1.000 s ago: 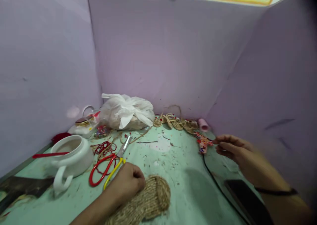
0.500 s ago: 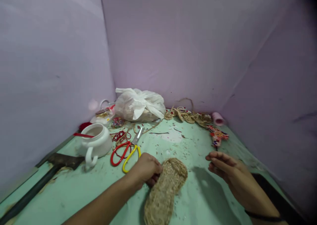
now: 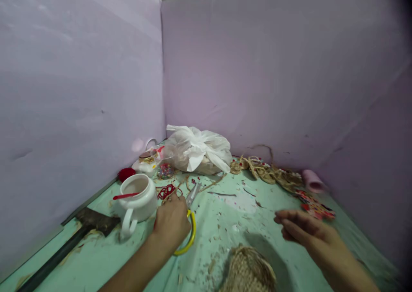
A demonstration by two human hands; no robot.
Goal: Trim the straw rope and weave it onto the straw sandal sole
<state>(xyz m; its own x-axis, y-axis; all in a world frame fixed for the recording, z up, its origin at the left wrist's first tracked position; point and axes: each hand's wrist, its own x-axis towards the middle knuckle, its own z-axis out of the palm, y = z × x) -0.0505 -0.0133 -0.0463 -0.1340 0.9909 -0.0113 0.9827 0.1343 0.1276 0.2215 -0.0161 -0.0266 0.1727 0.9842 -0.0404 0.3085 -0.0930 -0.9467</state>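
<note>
My left hand (image 3: 174,221) reaches down over the scissors (image 3: 193,236), its fingers curled. It covers the red handle; the yellow handle and the blades show beside it. Red yarn (image 3: 165,191) and a strand of jute twine lie at its fingertips, and what it grips is hidden. My right hand (image 3: 304,230) hovers over the right side of the table, fingers loosely apart, holding nothing. Between the hands, at the bottom edge, lies a woven jute shoe sole (image 3: 249,270), partly cut off by the frame. Neither hand touches it.
On the left are a white mug (image 3: 140,200) with a red stick and a dark-handled hammer-like tool (image 3: 96,221). A knotted white plastic bag (image 3: 199,148), small woven sandals (image 3: 264,172) and a pink spool (image 3: 312,181) line the back wall. Fibre scraps litter the green table (image 3: 209,223).
My left hand has let go of the jute sole and moved left and forward onto the scissors. My right hand stays raised and open. The view has tilted up and shifted left.
</note>
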